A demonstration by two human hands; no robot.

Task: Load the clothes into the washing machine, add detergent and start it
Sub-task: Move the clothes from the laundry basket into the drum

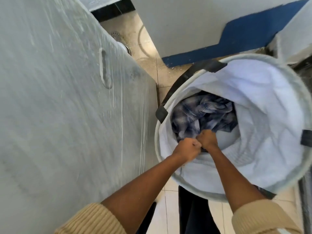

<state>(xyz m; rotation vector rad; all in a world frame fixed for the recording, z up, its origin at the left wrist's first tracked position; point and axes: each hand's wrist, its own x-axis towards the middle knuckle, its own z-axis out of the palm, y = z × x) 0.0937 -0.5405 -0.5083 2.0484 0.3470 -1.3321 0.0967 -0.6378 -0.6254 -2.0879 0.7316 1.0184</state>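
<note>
Clothes [202, 114] (in hamper [263, 105]) lie gripped by left hand [186, 150] and right hand [208, 140] fingers [203, 132].

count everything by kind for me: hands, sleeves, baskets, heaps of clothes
hands: 2, left hand and right hand
beige sleeves: 2
laundry basket: 1
heap of blue plaid clothes: 1
total: 6

Round white laundry basket [263, 105], dark handles, beside plastic-wrapped washing machine [67, 115]. Contents: blue plaid clothes [202, 112], gripped by left hand [185, 149] and right hand [206, 139], fists touching.
</note>
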